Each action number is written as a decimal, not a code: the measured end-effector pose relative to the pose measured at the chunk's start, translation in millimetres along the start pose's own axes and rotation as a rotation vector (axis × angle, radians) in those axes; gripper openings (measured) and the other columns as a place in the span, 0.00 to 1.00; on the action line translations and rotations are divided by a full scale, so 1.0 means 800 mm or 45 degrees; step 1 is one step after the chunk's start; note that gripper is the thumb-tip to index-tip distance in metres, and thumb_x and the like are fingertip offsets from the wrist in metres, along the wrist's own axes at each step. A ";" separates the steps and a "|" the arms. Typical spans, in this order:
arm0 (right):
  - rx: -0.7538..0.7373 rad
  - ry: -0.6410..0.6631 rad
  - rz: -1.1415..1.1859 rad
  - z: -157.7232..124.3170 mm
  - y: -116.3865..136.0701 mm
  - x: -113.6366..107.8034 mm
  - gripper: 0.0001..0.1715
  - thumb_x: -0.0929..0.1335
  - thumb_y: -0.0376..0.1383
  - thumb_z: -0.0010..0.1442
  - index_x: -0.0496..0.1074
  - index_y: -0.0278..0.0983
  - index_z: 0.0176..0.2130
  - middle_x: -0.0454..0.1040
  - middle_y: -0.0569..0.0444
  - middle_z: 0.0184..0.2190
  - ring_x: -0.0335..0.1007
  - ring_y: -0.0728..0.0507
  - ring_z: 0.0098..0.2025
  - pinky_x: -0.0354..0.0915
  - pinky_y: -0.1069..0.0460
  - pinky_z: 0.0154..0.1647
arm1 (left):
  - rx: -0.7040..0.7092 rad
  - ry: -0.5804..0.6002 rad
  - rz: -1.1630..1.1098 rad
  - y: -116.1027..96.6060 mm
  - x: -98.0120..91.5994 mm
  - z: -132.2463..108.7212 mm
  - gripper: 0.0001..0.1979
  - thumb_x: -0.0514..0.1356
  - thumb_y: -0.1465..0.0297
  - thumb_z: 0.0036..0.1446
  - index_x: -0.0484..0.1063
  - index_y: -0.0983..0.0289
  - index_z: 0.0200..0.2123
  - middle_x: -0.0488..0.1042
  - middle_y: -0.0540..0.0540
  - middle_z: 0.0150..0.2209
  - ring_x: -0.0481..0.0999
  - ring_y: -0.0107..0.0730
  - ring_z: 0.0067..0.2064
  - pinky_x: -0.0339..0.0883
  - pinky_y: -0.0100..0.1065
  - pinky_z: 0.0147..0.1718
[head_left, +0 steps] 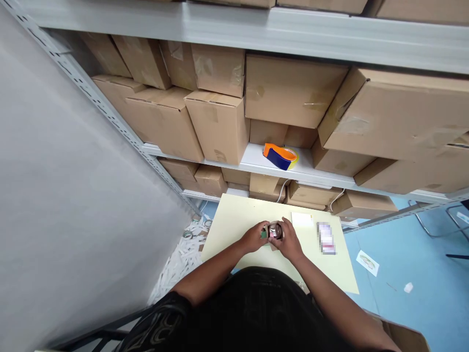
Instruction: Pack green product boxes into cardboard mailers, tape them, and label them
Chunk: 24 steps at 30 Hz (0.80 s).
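Note:
Over the pale yellow table [234,220], both hands meet around a small dark object [274,231] with a rounded, shiny face and a pink and white patch. Its exact kind is too small to make out. My left hand [254,237] closes on its left side, where a green patch shows between the fingers. On the other side my right hand [290,243] grips it with thumb and fingers. A white card or flat box [302,219] lies beyond my right hand. Farther right on the table is a blurred-out rectangular item [326,238].
Grey metal shelving [234,22] packed with cardboard boxes [293,90] rises behind the table. An orange and blue tape dispenser [280,156] rests on one shelf. White paper scraps [176,269] cover the floor at left, beside a grey wall [73,195]. A printed card [367,263] lies on the blue floor.

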State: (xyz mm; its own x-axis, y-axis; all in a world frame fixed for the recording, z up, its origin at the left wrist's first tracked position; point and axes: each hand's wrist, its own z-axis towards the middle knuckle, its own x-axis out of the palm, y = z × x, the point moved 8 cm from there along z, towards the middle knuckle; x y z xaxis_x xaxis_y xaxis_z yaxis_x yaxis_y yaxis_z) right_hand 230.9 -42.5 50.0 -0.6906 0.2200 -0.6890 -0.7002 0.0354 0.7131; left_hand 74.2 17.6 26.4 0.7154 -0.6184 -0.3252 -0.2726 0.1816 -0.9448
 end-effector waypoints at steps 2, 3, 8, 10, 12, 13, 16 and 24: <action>0.096 -0.034 0.079 -0.006 -0.011 -0.010 0.39 0.74 0.49 0.57 0.64 0.39 0.62 0.61 0.38 0.67 0.68 0.31 0.62 0.69 0.35 0.60 | -0.023 -0.042 0.006 0.005 0.000 -0.002 0.34 0.69 0.69 0.52 0.66 0.60 0.62 0.70 0.61 0.59 0.76 0.42 0.48 0.73 0.43 0.48; 0.142 -0.042 0.119 -0.011 -0.017 -0.014 0.37 0.72 0.48 0.59 0.63 0.40 0.62 0.64 0.39 0.64 0.72 0.33 0.57 0.72 0.36 0.56 | -0.043 -0.071 -0.001 0.007 -0.001 -0.003 0.35 0.69 0.70 0.51 0.65 0.60 0.63 0.69 0.61 0.59 0.76 0.40 0.46 0.74 0.42 0.46; -0.055 0.135 0.193 -0.035 -0.013 -0.011 0.26 0.68 0.36 0.59 0.69 0.42 0.57 0.71 0.45 0.57 0.71 0.36 0.59 0.72 0.39 0.58 | 0.056 -0.097 -0.001 -0.007 0.002 -0.005 0.30 0.66 0.72 0.54 0.67 0.60 0.60 0.73 0.59 0.53 0.76 0.36 0.43 0.74 0.41 0.47; -0.152 0.145 0.155 -0.041 -0.009 -0.010 0.32 0.69 0.33 0.56 0.68 0.42 0.60 0.69 0.45 0.61 0.66 0.35 0.65 0.67 0.37 0.64 | 0.188 -0.037 0.090 -0.023 0.005 -0.004 0.22 0.64 0.72 0.56 0.72 0.60 0.54 0.74 0.60 0.54 0.75 0.41 0.50 0.72 0.45 0.53; -0.160 0.132 0.109 -0.040 -0.010 -0.009 0.34 0.69 0.34 0.57 0.67 0.42 0.62 0.69 0.45 0.62 0.65 0.34 0.65 0.65 0.36 0.66 | 0.291 0.009 0.179 -0.035 0.007 -0.003 0.16 0.63 0.72 0.57 0.75 0.60 0.50 0.74 0.61 0.54 0.73 0.45 0.55 0.68 0.47 0.58; -0.152 0.124 0.089 -0.038 -0.011 -0.008 0.32 0.69 0.36 0.59 0.67 0.42 0.62 0.70 0.44 0.61 0.66 0.34 0.64 0.66 0.36 0.65 | 0.321 0.018 0.213 -0.039 0.006 -0.002 0.14 0.63 0.72 0.57 0.75 0.60 0.48 0.75 0.61 0.54 0.73 0.46 0.56 0.67 0.48 0.59; -0.124 0.101 0.038 -0.028 -0.011 -0.006 0.21 0.67 0.42 0.65 0.72 0.41 0.57 0.73 0.43 0.56 0.71 0.34 0.59 0.69 0.37 0.61 | 0.318 0.031 0.264 -0.041 0.004 0.004 0.10 0.63 0.71 0.58 0.76 0.61 0.43 0.76 0.60 0.49 0.75 0.45 0.52 0.70 0.46 0.55; 0.025 0.030 0.048 -0.004 -0.013 0.006 0.16 0.67 0.43 0.65 0.71 0.42 0.51 0.72 0.47 0.46 0.73 0.37 0.44 0.73 0.41 0.46 | -0.015 -0.016 0.075 -0.012 -0.010 0.024 0.35 0.64 0.75 0.50 0.65 0.60 0.63 0.70 0.59 0.57 0.75 0.30 0.36 0.75 0.39 0.42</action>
State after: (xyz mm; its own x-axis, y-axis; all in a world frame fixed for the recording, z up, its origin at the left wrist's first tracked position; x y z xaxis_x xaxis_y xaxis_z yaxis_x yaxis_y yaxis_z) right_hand 234.3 -44.6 38.6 -0.7206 0.1988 -0.6643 -0.6701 0.0466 0.7408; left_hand 83.8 35.6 37.3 0.7058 -0.5972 -0.3811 -0.3220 0.2088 -0.9234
